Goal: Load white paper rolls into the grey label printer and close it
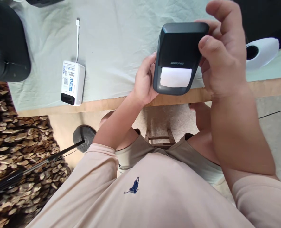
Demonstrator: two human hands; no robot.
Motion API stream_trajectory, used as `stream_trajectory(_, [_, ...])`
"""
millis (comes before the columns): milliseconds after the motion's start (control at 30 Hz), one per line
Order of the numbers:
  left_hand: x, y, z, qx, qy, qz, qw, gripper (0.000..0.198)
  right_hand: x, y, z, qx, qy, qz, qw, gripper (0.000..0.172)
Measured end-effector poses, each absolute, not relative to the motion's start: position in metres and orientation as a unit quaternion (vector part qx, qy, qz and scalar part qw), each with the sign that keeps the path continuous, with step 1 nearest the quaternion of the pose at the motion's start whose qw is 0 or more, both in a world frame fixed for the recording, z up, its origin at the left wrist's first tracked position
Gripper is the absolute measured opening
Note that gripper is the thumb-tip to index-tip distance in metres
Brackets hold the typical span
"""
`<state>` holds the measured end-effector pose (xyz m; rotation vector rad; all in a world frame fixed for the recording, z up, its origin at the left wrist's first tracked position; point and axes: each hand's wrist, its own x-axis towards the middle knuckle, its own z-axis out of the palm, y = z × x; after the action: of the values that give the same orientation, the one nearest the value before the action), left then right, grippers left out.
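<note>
Together, the left hand (145, 81), cupped at one side, and right hand (226, 61), thumb at the other, hold a printer (182, 47) over the tabletop (116, 47)'s near edge. Past the right hand lies a white roll (266, 52); a power bank (69, 80) sits near the left corner.

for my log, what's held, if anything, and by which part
The NIIMBOT device: left hand at its lower left side, right hand at its upper right edge.
</note>
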<state>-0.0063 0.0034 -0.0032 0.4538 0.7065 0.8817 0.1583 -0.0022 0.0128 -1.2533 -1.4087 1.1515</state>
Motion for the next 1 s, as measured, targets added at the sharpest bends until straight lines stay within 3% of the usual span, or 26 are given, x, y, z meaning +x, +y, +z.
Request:
stream_trajectory(200, [-0.001,0.001,0.003,0.238,0.305,0.427,0.817,0.028,0.167,-0.007,0.017,-0.512,-0.629,0.462,0.359,0.088])
stream_trajectory(400, [-0.003,0.003,0.002,0.222,0.311,0.420,0.823,0.028,0.175,-0.005,0.017,-0.477,-0.655,0.466,0.356,0.098])
stream_trajectory(533, [-0.006,0.003,0.003,0.193,0.334,0.397,0.833,0.027,0.170,-0.009,0.031,-0.524,-0.680,0.338,0.386,0.077])
stream_trajectory(700, [-0.004,-0.002,0.008,0.263,0.279,0.397,0.834,0.029,0.155,-0.008,0.045,-0.563,-0.611,0.220,0.511,0.043])
stream_trajectory(833, [0.000,-0.004,0.010,0.274,0.277,0.389,0.835,0.023,0.145,0.000,0.046,-0.566,-0.520,0.263,0.583,0.039])
stream_trajectory(1000, [0.000,-0.003,0.008,0.275,0.291,0.400,0.824,0.027,0.146,-0.006,0.060,-0.581,-0.510,0.324,0.546,0.032])
